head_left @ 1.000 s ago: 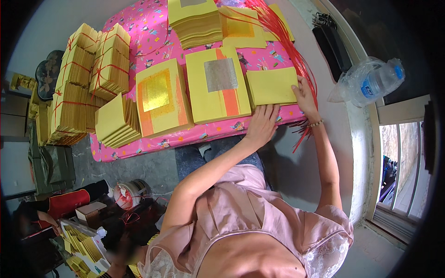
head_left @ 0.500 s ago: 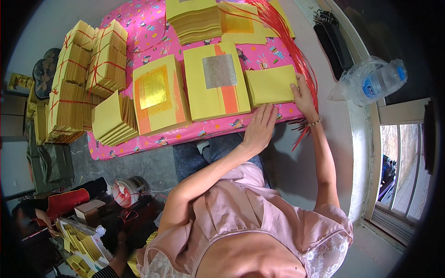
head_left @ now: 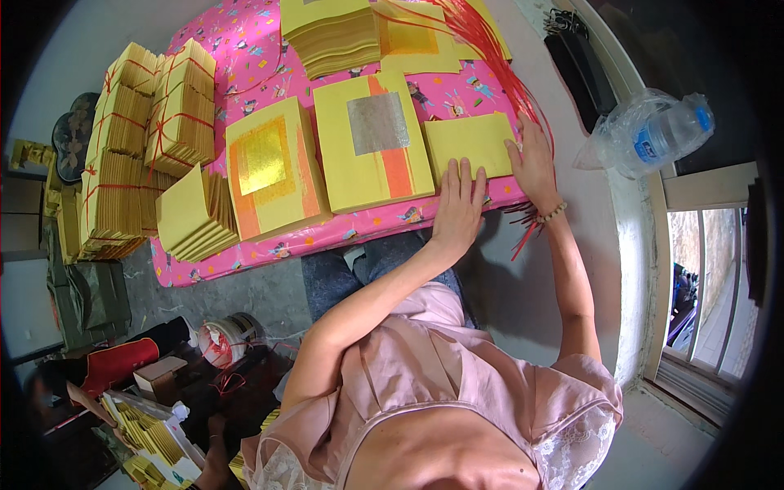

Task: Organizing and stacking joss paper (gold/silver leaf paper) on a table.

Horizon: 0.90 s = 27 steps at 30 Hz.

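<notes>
A small folded stack of yellow paper lies at the table's near right. My left hand rests flat on its near edge, fingers stretched out and slightly apart. Along the stack's right edge lies my right hand, thumb at the paper and fingers extended, with a beaded bracelet at the wrist. To the left are a stack of yellow sheets with a silver square and one with a gold square. Red strands run down past my right hand, their ends hanging over the table edge.
A pink patterned cover lies over the table. Tied yellow bundles and a folded stack stand left; more sheets lie at the back. A bagged plastic bottle is right. Another person's arm shows lower left.
My left hand has moved up from below the folded stack's near edge onto its surface. My right hand has shifted slightly, fingers now straighter along the edge. The whole view has shifted slightly.
</notes>
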Tool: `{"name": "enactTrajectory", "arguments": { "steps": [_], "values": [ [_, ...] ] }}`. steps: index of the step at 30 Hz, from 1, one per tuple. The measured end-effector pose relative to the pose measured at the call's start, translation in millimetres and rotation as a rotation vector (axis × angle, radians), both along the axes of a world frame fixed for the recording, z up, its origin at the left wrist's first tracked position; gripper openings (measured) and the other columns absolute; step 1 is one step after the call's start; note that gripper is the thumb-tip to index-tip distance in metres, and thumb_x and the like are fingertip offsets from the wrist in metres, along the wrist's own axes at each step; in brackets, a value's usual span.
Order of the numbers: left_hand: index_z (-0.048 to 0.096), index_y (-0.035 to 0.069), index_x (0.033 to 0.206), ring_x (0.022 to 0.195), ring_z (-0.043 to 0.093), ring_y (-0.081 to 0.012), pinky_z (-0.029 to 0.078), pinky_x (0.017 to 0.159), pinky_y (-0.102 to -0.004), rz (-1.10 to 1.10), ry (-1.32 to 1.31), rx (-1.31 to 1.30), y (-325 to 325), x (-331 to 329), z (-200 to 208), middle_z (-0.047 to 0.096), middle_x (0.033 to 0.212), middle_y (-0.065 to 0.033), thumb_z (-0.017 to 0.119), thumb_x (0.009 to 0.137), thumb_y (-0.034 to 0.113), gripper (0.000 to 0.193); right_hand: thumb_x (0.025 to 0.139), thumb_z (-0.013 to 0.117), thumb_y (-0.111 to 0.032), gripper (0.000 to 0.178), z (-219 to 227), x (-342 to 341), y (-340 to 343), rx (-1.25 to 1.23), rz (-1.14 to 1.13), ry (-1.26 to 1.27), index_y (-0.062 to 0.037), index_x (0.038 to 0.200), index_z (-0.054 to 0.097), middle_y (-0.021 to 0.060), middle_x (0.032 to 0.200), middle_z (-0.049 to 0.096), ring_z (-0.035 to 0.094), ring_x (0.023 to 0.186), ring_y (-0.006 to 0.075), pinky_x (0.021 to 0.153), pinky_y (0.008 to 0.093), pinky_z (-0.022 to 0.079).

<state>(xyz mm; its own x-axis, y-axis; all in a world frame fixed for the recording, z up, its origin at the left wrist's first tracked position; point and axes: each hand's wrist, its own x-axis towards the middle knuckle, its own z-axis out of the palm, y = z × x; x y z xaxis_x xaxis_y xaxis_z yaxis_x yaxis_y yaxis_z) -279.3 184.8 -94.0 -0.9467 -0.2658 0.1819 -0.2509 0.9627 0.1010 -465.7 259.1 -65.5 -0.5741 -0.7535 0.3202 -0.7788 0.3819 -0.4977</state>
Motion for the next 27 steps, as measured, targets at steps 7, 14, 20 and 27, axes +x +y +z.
{"name": "enactTrajectory", "arguments": {
  "steps": [7,14,20,27],
  "values": [
    [0.032,0.004,0.151,0.143,0.025,-0.0499,0.021,0.118,-0.0575,0.016,0.002,-0.053,-0.5,-4.7,-10.0,0.030,0.152,-0.0285,0.077,0.077,0.038,0.093,0.103,0.045,-0.038,0.065,-33.5,-4.6,-3.2,0.284,0.145,0.108,-0.0048,0.155,0.027,0.0159,0.163,0.023,0.013,0.152,0.0351,0.120,0.0511,0.020],
    [0.028,0.004,0.153,0.144,0.020,-0.0529,0.017,0.119,-0.0584,-0.036,-0.036,0.041,-8.6,0.9,-1.1,0.028,0.155,-0.0274,0.070,0.083,0.031,0.086,0.103,0.043,-0.040,0.065,-43.7,-9.3,-3.8,0.236,0.174,0.148,-0.0063,0.156,0.026,0.0144,0.164,0.020,0.013,0.152,0.0346,0.120,0.0522,0.020],
    [0.024,0.000,0.154,0.149,0.018,-0.0430,0.014,0.122,-0.0492,-0.055,0.046,0.175,-10.7,2.9,1.9,0.023,0.156,-0.0306,0.075,0.077,0.029,0.097,0.104,0.043,-0.036,0.063,-11.6,-1.4,-9.0,0.440,0.126,0.118,-0.0060,0.156,0.026,0.0176,0.163,0.020,0.015,0.152,0.0360,0.122,0.0472,0.014],
    [0.025,-0.004,0.151,0.145,0.024,-0.0443,0.022,0.119,-0.0501,-0.070,0.253,0.170,-7.6,6.6,15.8,0.026,0.154,-0.0297,0.081,0.070,0.021,0.101,0.100,0.054,-0.031,0.051,44.6,13.5,-22.8,0.163,0.257,0.242,-0.0069,0.145,0.046,0.0169,0.151,0.041,0.031,0.144,0.0364,0.113,0.0490,0.031]
  ]
}}
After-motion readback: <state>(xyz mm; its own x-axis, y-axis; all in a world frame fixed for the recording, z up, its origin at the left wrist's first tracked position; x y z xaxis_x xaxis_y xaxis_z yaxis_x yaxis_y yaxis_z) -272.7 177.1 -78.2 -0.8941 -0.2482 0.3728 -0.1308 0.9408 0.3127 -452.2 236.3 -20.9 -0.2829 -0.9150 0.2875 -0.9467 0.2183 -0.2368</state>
